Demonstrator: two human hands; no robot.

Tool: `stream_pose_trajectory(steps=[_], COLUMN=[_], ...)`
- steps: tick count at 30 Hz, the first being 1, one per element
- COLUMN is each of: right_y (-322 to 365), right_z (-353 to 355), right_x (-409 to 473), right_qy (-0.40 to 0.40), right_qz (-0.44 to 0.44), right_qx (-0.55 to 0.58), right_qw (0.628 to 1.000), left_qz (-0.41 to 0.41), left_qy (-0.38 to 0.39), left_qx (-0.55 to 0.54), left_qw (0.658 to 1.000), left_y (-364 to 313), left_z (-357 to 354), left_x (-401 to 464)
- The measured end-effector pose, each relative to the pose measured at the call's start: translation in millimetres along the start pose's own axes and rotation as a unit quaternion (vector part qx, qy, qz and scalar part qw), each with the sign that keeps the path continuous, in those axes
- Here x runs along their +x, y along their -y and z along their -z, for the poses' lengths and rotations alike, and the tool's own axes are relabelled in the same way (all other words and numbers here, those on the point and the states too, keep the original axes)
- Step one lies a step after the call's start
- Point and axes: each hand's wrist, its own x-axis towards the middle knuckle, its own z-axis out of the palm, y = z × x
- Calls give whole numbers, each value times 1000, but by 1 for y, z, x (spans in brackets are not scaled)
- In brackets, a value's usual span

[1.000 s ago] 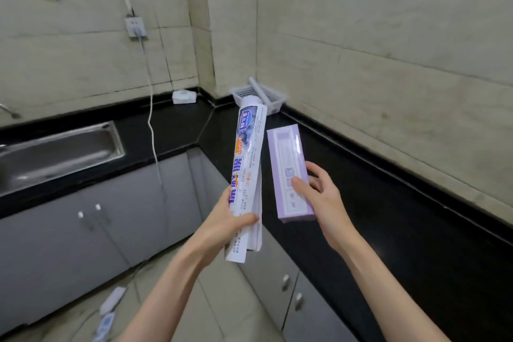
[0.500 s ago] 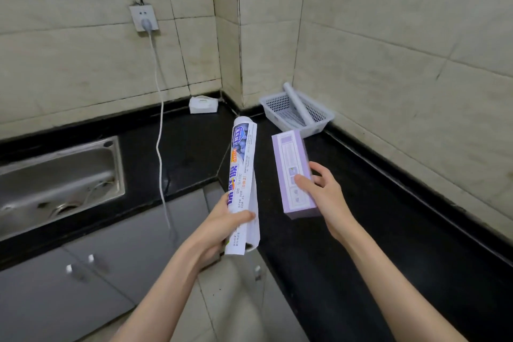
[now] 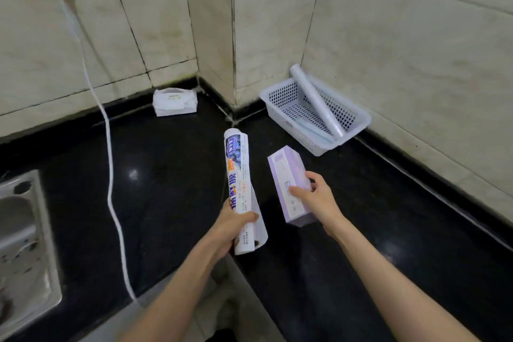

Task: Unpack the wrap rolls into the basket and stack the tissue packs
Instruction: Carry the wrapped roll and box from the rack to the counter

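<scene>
The left hand (image 3: 236,226) is gripping the wrapped roll (image 3: 241,183); the right hand (image 3: 315,197) is holding a purple box (image 3: 288,183), maybe tissues. Slide the roll out gently toward the basket (image 3: 358,126) at one o'clock.

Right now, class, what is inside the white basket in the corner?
A bare roll leans in the basket, its top end over the back rim. A pale blue flat item lies on the floor beneath it. The front wall hides its lower edge.
</scene>
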Motion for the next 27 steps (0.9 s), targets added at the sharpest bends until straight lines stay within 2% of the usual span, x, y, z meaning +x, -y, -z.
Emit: stream_pose_trajectory(steps=[7, 15, 21, 27], right_y=[2, 11, 12, 10], right_z=[-45, -62, -59, -63], right_x=[116, 181, 189, 178], right_qy=[-41, -110, -79, -24], right_qz=[-59, -11, 15, 27], right_qx=[-157, -241, -239, -248], right_qw=[985, 964, 968, 968], left_qz=[32, 39, 59, 46], left_qy=[-36, -83, -75, -44], left_qx=[63, 169, 266, 275], left_qw=[997, 981, 959, 959], left_y=[-15, -32, -42, -44], left_z=[1, -38, -49, -39], left_x=[124, 178, 190, 189])
